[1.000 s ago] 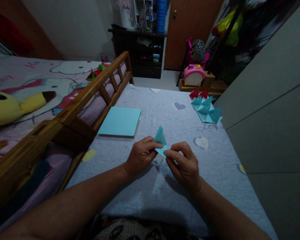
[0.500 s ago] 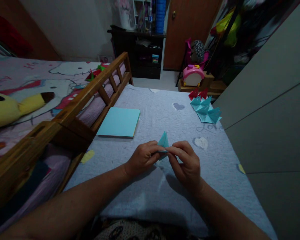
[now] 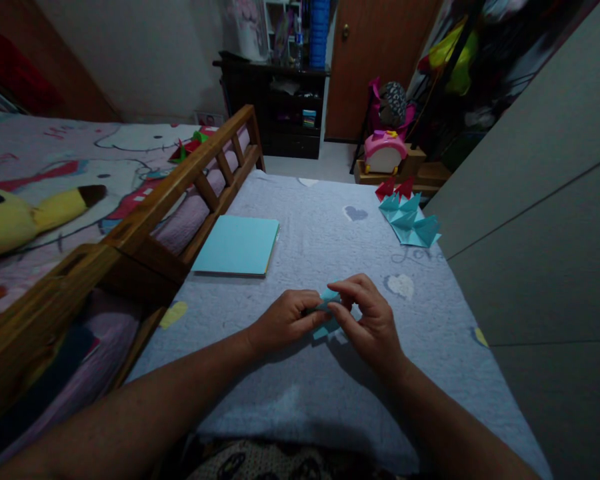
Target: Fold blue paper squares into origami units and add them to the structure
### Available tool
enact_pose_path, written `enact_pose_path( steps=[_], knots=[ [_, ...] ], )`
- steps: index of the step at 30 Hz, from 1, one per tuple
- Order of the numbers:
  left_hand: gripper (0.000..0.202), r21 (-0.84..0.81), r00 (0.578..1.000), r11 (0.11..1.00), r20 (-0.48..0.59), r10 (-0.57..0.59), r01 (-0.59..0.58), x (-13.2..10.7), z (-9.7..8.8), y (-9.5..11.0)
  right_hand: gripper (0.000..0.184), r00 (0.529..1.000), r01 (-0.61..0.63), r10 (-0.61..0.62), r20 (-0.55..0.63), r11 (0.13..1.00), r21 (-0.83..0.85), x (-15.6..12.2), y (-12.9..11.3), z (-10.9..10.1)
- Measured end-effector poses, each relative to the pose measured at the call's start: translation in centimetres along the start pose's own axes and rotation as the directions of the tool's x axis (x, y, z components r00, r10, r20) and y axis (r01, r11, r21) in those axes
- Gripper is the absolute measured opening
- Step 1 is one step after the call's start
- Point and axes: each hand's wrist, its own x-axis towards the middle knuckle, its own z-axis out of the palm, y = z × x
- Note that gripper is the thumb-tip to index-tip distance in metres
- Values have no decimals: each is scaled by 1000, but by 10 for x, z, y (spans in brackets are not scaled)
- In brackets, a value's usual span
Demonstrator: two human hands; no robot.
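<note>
A small piece of folded light-blue paper is between my two hands, just above the bed cover. My left hand pinches its left side between thumb and fingers. My right hand has its thumb and forefinger on the paper's right and upper part, the other fingers curled. Parts of the folded paper are hidden behind the fingers. Left of my hands lies a flat stack of square light-blue paper. Several folded light-blue paper shapes rest at the far right of the bed, with red folded paper behind them.
A wooden bed rail runs along the left side, with a yellow plush toy beyond it. On the right stands a pale cabinet. A pink toy case and a dark shelf are past the bed's far end.
The pointed tip that stood up above my fingers has tilted down, and more paper shows below them. My right thumb and forefinger have moved apart and over the paper's upper side.
</note>
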Motion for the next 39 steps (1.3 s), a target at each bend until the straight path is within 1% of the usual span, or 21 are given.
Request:
enact_pose_path(
  steps=[3,6,10,18,23,25,26,27,28,29,30,31,32,33,35,36,37,39],
  knots=[
    [25,-56,999,998,32,-23,24,0,2,-2,22,996,-80,77,51,995,59,1,1,-1],
    [25,-55,999,998,37,-19,21,-1,2,-4,19,986,-150,142,82,982,111,2,0,-3],
    [26,-45,999,999,53,-4,6,-1,0,-6,15,977,-206,194,91,968,144,2,-1,-4],
    [26,-46,998,998,61,35,-32,-1,-1,-8,11,962,-269,257,94,950,156,4,1,-5],
    [22,22,999,999,26,44,-45,-1,-1,-3,14,956,-290,278,96,946,145,3,2,-4],
    [18,42,999,998,-1,36,-36,-2,0,-2,9,956,-292,283,78,942,163,2,3,-3],
    [15,40,999,999,-24,27,-26,-2,0,-2,12,954,-299,294,56,935,188,2,4,-3],
    [14,27,998,1000,-57,15,-14,-3,1,-2,24,949,-311,313,27,925,219,1,5,-2],
    [24,8,995,1000,-96,3,-2,-4,2,-2,38,941,-327,339,-3,911,251,1,7,-2],
    [38,-17,991,1000,-136,-12,10,-5,2,-3,51,929,-349,370,-24,896,275,1,8,-2],
    [51,-47,985,999,-173,-28,20,-5,3,-3,60,914,-379,404,-30,879,288,1,10,-2],
    [61,-80,979,996,-201,-42,27,-6,3,-3,63,901,-411,434,-18,864,289,1,11,-2],
    [68,-116,974,993,-218,-56,31,-6,3,-2,60,887,-447,460,22,849,281,2,12,-2],
    [72,-154,972,987,-225,-71,36,-6,3,-1,52,872,-486,483,85,831,270,2,13,-3],
    [74,-225,968,972,-225,-114,62,-6,3,0,34,826,-561,512,236,791,244,3,14,-3],
    [73,-254,965,964,-220,-141,83,-5,3,1,31,803,-587,519,292,774,238,3,14,-3],
    [70,-283,963,953,-211,-169,106,-5,3,1,32,787,-604,524,325,761,236,3,14,-2],
    [56,-348,959,927,-184,-214,140,-3,3,0,35,782,-614,537,318,751,242,3,13,-1]
  ],
)
